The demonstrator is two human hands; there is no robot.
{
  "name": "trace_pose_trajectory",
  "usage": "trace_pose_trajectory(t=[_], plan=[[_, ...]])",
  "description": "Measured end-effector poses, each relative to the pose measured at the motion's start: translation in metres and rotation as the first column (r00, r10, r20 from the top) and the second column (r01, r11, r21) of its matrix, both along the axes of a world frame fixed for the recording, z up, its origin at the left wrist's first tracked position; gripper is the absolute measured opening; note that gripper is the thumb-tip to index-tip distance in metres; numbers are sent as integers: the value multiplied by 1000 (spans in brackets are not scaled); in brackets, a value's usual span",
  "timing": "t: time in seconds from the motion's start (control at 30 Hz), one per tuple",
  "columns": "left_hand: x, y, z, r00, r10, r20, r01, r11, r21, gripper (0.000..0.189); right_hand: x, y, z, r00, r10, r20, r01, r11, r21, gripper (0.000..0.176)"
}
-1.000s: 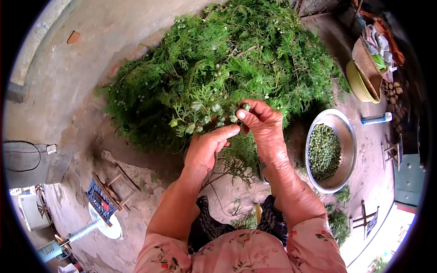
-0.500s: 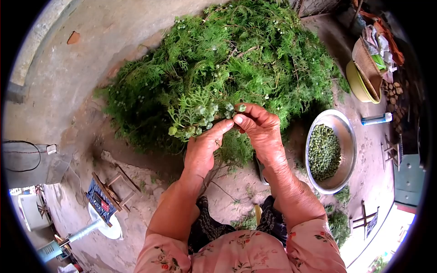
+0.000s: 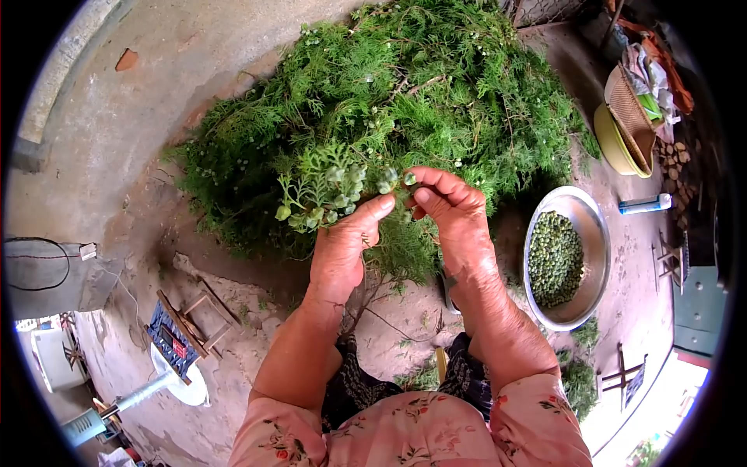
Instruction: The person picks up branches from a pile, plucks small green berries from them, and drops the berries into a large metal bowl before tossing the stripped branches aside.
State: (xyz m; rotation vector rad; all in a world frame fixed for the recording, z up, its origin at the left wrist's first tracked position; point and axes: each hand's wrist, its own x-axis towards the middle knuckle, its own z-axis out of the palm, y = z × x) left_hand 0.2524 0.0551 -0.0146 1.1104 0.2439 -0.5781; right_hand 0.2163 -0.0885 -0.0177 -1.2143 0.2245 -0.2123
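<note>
My left hand (image 3: 348,237) is closed on a green sprig (image 3: 331,187) that carries several pale green cones. Thumb and fingers of my right hand (image 3: 451,206) are bent close together beside the cones at the sprig's right end; a small cone (image 3: 409,178) shows at its index fingertip. Whether that cone is gripped is hard to tell. Beyond both hands lies a large heap of leafy green branches (image 3: 436,101). On the right, a metal basin (image 3: 595,272) holds many small green cones (image 3: 554,261).
A yellow basin (image 3: 611,144) with a wicker basket (image 3: 629,109) stands at the upper right, near a light blue tube (image 3: 644,204). Small stools (image 3: 173,340) are at the lower left and right. A pedestal fan (image 3: 85,428) is at the lower left.
My right hand has moved slightly right, away from my left, and its fingers have parted a little. The sprig in my left hand has shifted slightly left.
</note>
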Motion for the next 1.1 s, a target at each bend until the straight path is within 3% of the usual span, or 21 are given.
trace_pose_trajectory(t=[0.1,0.17,0.23,0.3,0.43,0.5,0.63,0.73,0.8,0.87,1.1], plan=[[1,1,0,996,30,-86,-32,999,-17,18,3,-3,4,997,-28,-74,36,993,108,20],[-1,-3,8,995,86,-51,-82,994,76,18,3,-7,4,998,-11,-60,29,950,310,18],[-3,-3,7,996,89,-25,-86,991,105,20,2,-10,0,998,-4,-64,24,949,315,20],[-3,-2,5,998,54,11,-55,991,122,20,3,-14,-2,993,56,-107,-4,902,433,22],[-4,-2,7,998,58,-2,-57,989,135,20,6,-7,4,990,12,-141,46,915,401,23],[-6,-2,7,999,28,21,-32,975,222,21,4,-8,4,987,85,-136,-32,935,352,22],[-9,0,7,999,-54,1,52,978,200,28,2,-7,3,975,131,-182,-72,951,301,22],[-7,0,6,996,-85,-25,88,971,220,28,1,-4,2,968,56,-245,0,975,223,21],[-8,-2,7,994,-103,-46,111,963,244,27,1,-3,0,966,6,-260,62,966,253,22],[-13,-8,11,995,-66,73,61,995,75,19,1,0,3,952,6,-305,97,942,322,22],[-13,-13,15,995,-68,74,67,998,14,18,-4,4,6,928,4,-372,198,841,503,23]])
